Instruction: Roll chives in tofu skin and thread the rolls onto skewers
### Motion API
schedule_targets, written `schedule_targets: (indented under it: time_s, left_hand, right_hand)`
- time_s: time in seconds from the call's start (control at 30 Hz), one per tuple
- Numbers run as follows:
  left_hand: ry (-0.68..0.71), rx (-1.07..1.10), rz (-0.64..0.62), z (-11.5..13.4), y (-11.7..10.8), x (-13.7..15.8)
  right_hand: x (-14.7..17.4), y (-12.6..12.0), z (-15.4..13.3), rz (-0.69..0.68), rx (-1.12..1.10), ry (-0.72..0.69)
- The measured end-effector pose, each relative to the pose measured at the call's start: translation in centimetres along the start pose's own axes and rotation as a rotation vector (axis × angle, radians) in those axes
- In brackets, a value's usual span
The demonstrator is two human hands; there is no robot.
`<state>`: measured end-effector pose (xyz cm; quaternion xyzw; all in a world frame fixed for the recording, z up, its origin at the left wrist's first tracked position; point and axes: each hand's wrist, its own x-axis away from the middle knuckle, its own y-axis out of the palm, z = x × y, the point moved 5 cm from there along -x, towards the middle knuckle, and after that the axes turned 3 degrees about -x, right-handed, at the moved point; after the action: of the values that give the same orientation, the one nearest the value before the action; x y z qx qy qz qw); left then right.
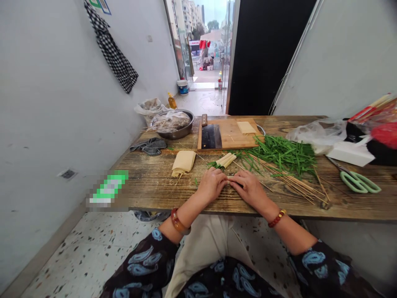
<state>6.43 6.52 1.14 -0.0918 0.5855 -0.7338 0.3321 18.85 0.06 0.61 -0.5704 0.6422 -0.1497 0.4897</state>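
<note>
My left hand (212, 184) and my right hand (248, 186) meet near the table's front edge, fingers bent and pinched. Between their fingertips shows a sliver of a pale tofu-skin roll (228, 179), mostly hidden by the fingers. Just beyond them lie a few finished tofu-skin rolls (226, 160) with green leaves poking out of their ends. A folded stack of tofu-skin sheets (183, 162) rests to the left of the rolls. Cut green chives (285, 155) are heaped to the right, with thin bamboo skewers (288, 182) strewn in front of them.
On the wooden table (149, 186), a cleaver (211, 136) lies across a cutting board (237, 138) bearing one tofu-skin sheet (246, 127). A metal bowl (176, 133) holds a bagged item, beside a grey cloth (150, 146). Green-handled scissors (359, 182) and a tissue box (352, 153) are at right.
</note>
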Motion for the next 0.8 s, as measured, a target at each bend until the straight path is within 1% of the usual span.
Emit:
schedule_targets:
  time_s: [0.23,0.47,0.57,0.67,0.8]
  left_hand:
    - [-0.030,-0.039,0.022,0.2,-0.2,0.0]
    - [-0.077,0.147,0.164,-1.8,-1.4,0.1]
    - [-0.018,0.116,0.118,-1.4,-1.4,0.2]
    - [0.047,0.020,0.046,-0.4,-0.7,0.3]
    - [0.055,-0.067,0.029,0.0,-0.1,0.1]
  right_hand:
    - [-0.2,0.0,0.2,-0.007,0.047,0.026]
    - [-0.7,0.0,0.8,-0.037,0.070,0.029]
    - [-0.8,0.1,0.9,-0.046,0.075,0.040]
    - [-0.9,0.1,1.1,-0.052,0.078,0.044]
    - [-1.1,0.0,1.2,-0.060,0.072,0.035]
